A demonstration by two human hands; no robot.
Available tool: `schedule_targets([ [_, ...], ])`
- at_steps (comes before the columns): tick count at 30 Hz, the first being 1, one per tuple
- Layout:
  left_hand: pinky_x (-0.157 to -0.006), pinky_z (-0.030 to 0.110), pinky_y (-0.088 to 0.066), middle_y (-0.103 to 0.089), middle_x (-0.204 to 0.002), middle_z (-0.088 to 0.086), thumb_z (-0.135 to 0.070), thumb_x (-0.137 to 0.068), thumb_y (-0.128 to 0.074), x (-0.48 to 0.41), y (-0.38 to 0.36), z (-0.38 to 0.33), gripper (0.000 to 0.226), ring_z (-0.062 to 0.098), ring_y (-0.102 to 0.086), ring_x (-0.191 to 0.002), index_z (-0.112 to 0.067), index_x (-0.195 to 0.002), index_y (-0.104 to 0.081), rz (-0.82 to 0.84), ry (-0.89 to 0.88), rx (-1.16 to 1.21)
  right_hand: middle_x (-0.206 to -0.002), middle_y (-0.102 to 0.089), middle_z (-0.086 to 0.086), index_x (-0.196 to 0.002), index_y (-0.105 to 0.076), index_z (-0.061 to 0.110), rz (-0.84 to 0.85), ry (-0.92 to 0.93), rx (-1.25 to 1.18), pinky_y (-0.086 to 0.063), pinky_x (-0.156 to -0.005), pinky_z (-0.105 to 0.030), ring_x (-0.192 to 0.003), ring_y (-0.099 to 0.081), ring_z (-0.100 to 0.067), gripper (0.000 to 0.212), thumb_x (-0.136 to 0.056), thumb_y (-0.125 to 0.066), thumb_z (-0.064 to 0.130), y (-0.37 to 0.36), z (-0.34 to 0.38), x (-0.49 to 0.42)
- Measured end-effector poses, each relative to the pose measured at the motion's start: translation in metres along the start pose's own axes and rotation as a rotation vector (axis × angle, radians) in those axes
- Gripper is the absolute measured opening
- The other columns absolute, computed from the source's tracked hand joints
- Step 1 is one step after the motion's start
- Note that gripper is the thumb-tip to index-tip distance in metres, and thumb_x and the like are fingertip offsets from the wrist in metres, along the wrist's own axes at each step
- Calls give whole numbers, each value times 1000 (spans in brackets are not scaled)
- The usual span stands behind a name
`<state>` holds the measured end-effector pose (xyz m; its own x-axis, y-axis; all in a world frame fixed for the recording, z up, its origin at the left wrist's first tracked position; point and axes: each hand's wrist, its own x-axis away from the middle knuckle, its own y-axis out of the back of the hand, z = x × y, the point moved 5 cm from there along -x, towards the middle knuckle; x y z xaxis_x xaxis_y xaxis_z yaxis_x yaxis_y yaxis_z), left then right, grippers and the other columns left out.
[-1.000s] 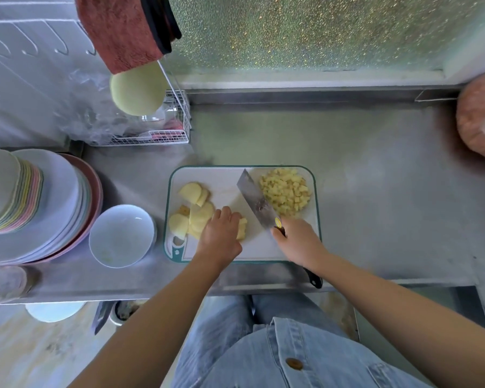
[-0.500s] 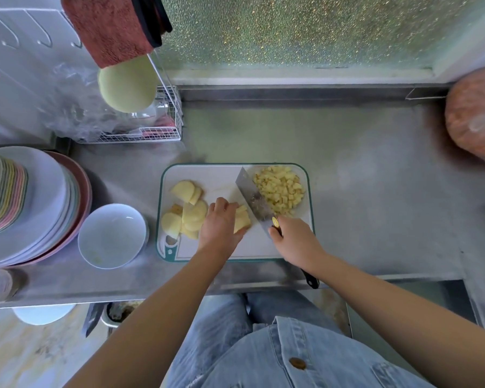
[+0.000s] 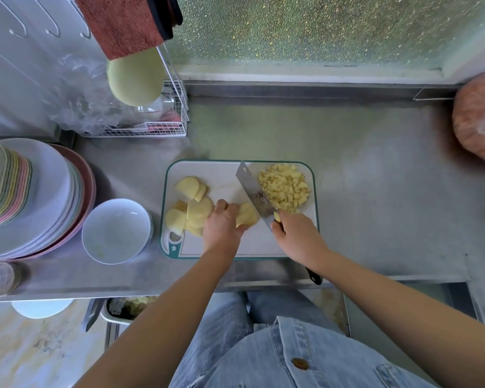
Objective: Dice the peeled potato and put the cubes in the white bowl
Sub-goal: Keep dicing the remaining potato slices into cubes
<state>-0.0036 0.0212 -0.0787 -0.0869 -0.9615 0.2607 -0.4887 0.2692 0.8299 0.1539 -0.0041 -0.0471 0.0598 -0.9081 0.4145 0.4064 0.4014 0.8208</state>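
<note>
A white cutting board (image 3: 224, 247) with a green rim lies on the steel counter. My left hand (image 3: 221, 226) holds a stack of potato slices (image 3: 247, 215) down on the board, fingers curled over it. My right hand (image 3: 296, 233) grips the handle of a cleaver (image 3: 254, 191), whose blade stands just right of the stack. More potato slices (image 3: 192, 203) lie at the board's left. A heap of potato cubes (image 3: 284, 187) sits at its far right corner. The white bowl (image 3: 116, 231) stands left of the board, holding no cubes.
A stack of plates (image 3: 39, 197) sits at the far left beside the bowl. A wire rack (image 3: 163, 119) with plastic and a green lid stands behind. An orange-wrapped bundle (image 3: 479, 121) lies far right. The counter edge (image 3: 235, 287) runs just below the board.
My left hand has shifted the held slice stack slightly rightward towards the blade. The cleaver stays in my right hand at nearly the same angle.
</note>
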Motion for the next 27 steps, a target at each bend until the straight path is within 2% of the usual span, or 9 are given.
schedule_targets([
  [7,-82,37,-48,-56,-107,9,-22,-76,-79,-3,-1,-3,44,29,-56,-93,-8,-115,-65,-12,10,36,-64,-38,3,-82,-39,16,21,4,31,-30,-59,-30,-64,-42,-22,17,-97,-37,22,5,12,2],
  [13,-77,36,-49,-57,-101,7,-20,-74,-80,-7,-2,-1,42,27,-56,-88,-8,-112,-68,-10,-13,46,-79,-44,-2,-87,-38,16,86,-32,70,-31,-63,-30,-72,-42,-22,14,-99,-34,22,4,17,1],
  [18,-75,37,-49,-58,-98,7,-19,-73,-81,-8,-4,1,40,27,-56,-86,-7,-109,-70,-14,-17,69,-80,-45,-1,-90,-40,16,123,-78,80,-33,-63,-30,-74,-46,-20,12,-100,-33,19,-6,22,-4],
  [23,-78,38,-49,-58,-102,7,-22,-74,-80,-9,-3,0,41,27,-57,-88,-9,-111,-68,2,-16,49,-83,-50,-2,-106,-52,9,66,-86,63,-34,-65,-30,-79,-52,-23,22,-100,-34,21,-16,18,-5],
  [27,-80,37,-48,-58,-104,6,-21,-74,-79,-8,-2,-1,41,26,-56,-91,-9,-112,-68,-3,-7,53,-91,-60,-8,-108,-53,10,25,-97,48,-35,-66,-30,-86,-59,-26,25,-101,-34,24,-23,19,-4],
])
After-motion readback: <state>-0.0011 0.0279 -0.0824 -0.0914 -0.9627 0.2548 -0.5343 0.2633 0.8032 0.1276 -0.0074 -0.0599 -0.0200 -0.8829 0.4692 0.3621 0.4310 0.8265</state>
